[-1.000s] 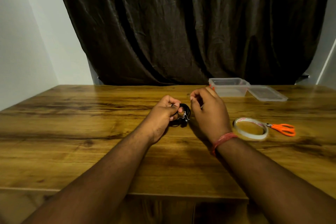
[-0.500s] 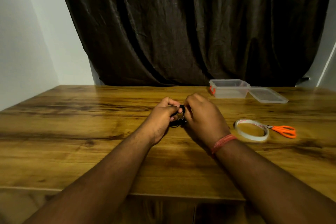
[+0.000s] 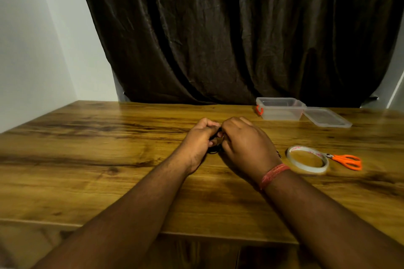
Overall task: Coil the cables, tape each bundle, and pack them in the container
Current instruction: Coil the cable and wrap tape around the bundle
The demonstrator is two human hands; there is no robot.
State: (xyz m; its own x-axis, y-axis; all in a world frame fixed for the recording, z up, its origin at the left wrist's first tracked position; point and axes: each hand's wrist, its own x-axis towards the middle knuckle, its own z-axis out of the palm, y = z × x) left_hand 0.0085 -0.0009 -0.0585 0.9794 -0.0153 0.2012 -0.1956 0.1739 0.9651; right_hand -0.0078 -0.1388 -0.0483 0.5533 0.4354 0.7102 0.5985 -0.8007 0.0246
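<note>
Container open, lid touching beside

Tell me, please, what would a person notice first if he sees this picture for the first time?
Two bare hands meet at the middle of the wooden table, the left hand and right hand closed together on a small black cable, mostly hidden. To the right lie a tape roll and bright orange scissors. Behind them stands an open clear container, its lid beside it.
</note>
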